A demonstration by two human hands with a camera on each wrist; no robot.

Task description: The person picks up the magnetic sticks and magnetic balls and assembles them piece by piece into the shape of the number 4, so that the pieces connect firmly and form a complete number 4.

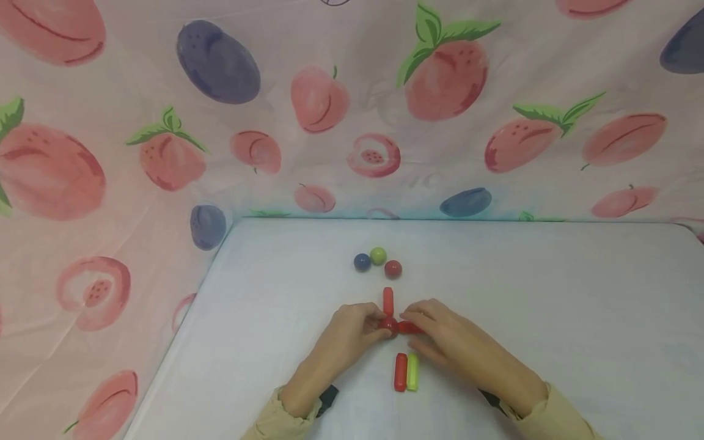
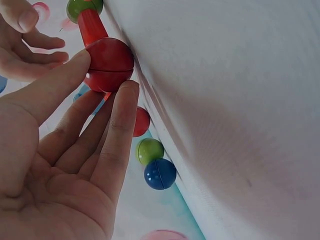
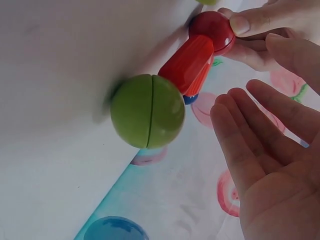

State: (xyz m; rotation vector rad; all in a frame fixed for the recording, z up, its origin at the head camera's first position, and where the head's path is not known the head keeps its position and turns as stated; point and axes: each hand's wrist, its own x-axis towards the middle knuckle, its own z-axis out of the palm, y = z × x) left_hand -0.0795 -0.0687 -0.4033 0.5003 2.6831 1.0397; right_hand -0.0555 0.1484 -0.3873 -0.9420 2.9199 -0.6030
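Between thumb and fingers, my left hand [image 1: 346, 333] [image 2: 75, 135] pinches a red ball [image 1: 390, 327] [image 2: 110, 65] [image 3: 212, 33]. Two red sticks meet that ball: one [image 1: 388, 300] points away from me, the other [image 1: 409, 327] [image 2: 92, 27] [image 3: 186, 65] points right. A green ball [image 2: 84, 9] [image 3: 148, 111] is at the right stick's outer end, hidden behind my right hand in the head view. My right hand [image 1: 459, 342] [image 3: 275, 150] is beside that stick and green ball, fingers extended and apart from them in the right wrist view.
Beyond the hands lie a blue ball [image 1: 362, 263], a green ball [image 1: 378, 255] and a red ball [image 1: 393, 269]. Nearer me, a red stick [image 1: 401, 372] and a yellow-green stick [image 1: 413, 372] lie side by side on the white table [image 1: 550, 293]. Fruit-patterned cloth [image 1: 352, 110] hangs behind.
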